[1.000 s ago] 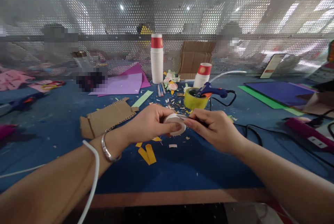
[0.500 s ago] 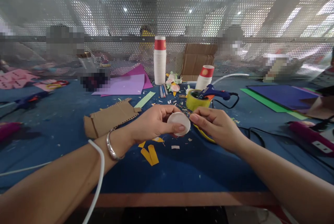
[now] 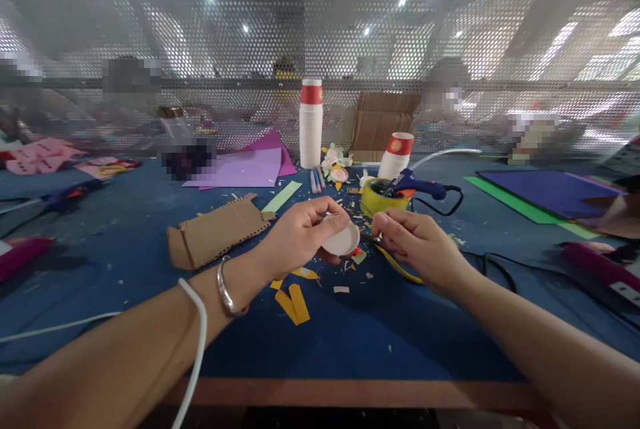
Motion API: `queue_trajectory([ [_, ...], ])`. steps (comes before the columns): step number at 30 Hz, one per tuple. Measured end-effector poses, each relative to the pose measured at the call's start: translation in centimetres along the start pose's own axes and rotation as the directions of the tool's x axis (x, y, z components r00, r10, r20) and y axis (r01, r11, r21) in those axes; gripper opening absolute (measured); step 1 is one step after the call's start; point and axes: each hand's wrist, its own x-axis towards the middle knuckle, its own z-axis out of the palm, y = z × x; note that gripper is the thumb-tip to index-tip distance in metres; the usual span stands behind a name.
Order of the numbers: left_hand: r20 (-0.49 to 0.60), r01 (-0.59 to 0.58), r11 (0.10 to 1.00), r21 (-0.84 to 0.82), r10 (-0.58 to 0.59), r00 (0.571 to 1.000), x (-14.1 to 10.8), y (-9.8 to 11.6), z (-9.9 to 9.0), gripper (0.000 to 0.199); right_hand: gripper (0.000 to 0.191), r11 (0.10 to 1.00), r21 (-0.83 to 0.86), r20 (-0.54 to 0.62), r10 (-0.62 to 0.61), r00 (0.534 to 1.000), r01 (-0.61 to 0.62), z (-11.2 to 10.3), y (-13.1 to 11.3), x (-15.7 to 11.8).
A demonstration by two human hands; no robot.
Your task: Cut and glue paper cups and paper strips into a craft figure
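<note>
One white disc (image 3: pixel 343 241), likely light, easily creased and best held by its rim, is pinched in the left hand (image 3: pixel 303 229) above the tabletop (image 3: pixel 400 342); the right hand (image 3: pixel 419 240) grips a thin dark tool (image 3: pixel 367 237).

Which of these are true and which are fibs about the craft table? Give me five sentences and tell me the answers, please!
1. The left hand holds a round white piece. True.
2. The silver bracelet is on the right wrist. False: it is on the left wrist.
3. A blue glue gun rests on the roll of yellow tape. True.
4. The taller stack of paper cups stands to the right of the shorter stack. False: in the picture, it stands to the left.
5. Folded orange-yellow paper lies on the blue tabletop. True.
</note>
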Motion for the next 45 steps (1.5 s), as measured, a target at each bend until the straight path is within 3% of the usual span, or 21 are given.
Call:
queue_trajectory([
  [5, -0.046, -0.034, 0.999, 0.004, 0.035, 0.998, 0.2, -0.3, 0.0, 0.018, 0.053, 0.998, -0.061, -0.010, -0.019, 1.000, 0.019, -0.1, 0.0, 0.0],
  [12, -0.080, -0.134, 0.969, 0.209, 0.154, 0.985, 0.1, -0.6, 0.0, 0.021, 0.053, 0.995, -0.098, -0.004, -0.017, 1.000, 0.017, -0.1, 0.3, 0.0],
  [16, -0.119, -0.034, 0.999, 0.034, 0.038, 0.992, 0.3, -0.4, 0.3, 0.017, 0.049, 0.985, -0.161, 0.017, -0.066, 0.998, 0.068, -0.1, -0.1, -0.1],
  [18, -0.160, -0.014, 0.999, -0.052, 0.005, 0.987, 0.6, -0.5, 0.2, 0.025, 0.047, 0.967, -0.232, 0.033, -0.098, 0.995, 0.103, -0.2, -0.2, -0.2],
  [20, -0.202, -0.058, 0.997, -0.054, 0.046, 0.978, 0.9, -0.8, -0.1, 0.036, 0.046, 0.937, -0.320, 0.038, -0.133, 0.990, 0.138, -0.3, -0.4, -0.2],
  [23, -0.239, -0.148, 0.984, 0.096, 0.167, 0.956, 1.1, -1.2, -0.4, 0.038, 0.045, 0.889, -0.423, 0.043, -0.173, 0.984, 0.175, -0.4, -0.4, -0.3],
  [28, -0.223, -0.207, 0.937, 0.281, 0.273, 0.936, 0.6, -0.9, -0.2, 0.025, 0.047, 0.854, -0.488, 0.023, -0.197, 0.980, 0.183, -0.4, -0.5, -0.4],
  [34, -0.230, -0.222, 0.940, 0.259, 0.283, 0.931, 0.3, -0.9, 0.2, 0.025, 0.047, 0.842, -0.511, -0.039, -0.228, 0.973, 0.177, -0.3, -0.7, -0.6],
  [45, -0.186, -0.224, 0.930, 0.291, 0.284, 0.941, -0.6, -0.2, 1.2, 0.030, 0.047, 0.810, -0.539, -0.026, -0.290, 0.957, 0.231, 0.1, -0.5, -0.8],
])
